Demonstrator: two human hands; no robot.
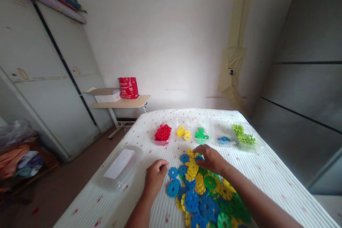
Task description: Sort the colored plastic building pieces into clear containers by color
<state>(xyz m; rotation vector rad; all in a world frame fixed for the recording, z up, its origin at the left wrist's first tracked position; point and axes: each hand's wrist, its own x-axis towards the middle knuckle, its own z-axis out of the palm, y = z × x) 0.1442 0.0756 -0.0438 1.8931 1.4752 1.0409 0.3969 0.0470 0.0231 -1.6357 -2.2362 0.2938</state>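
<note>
Flower-shaped plastic discs with notched rims, in blue, yellow and green, lie in a loose pile near the front of the table. Over the pile's far end reaches my right hand, its thumb and fingers apart around a blue disc; no grip on it is visible. Left of the pile, close to a blue disc, my left hand rests with its fingers curled in. Nothing shows in it. Behind the pile stand clear tubs of red pieces, yellow discs, green discs and blue discs.
Light-green pieces fill a tub at the row's right end. A clear lid or tray with a white paper lies at the left on the patterned tablecloth. Beyond it, a side table carries a red bag and a box.
</note>
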